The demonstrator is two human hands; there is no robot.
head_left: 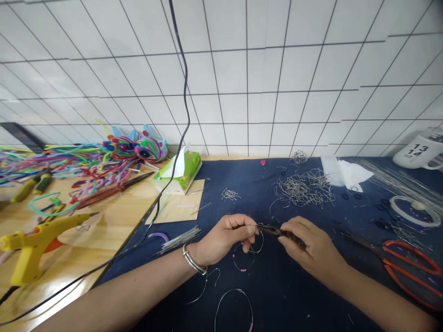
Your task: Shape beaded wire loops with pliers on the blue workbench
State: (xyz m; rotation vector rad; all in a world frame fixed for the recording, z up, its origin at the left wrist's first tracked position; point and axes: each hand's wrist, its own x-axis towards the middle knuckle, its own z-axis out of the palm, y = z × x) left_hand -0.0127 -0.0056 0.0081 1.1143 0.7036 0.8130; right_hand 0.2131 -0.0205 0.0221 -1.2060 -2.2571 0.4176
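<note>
Over the dark cloth (277, 286), well in from its left edge, the right hand (306, 237) closes round the pliers (272, 229) while the left hand (237, 230) pinches a thin wire loop (262, 242) by the plier tips. The loop looks light and springy, likely to bend if squeezed, so hold it close to those tips; the pink beads (243, 270) just below probably slide easily.

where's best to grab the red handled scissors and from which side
Probably by the red loops, from the right: the scissors lie with blades pointing left and loops spread to the right, so that side avoids the blades.
</note>
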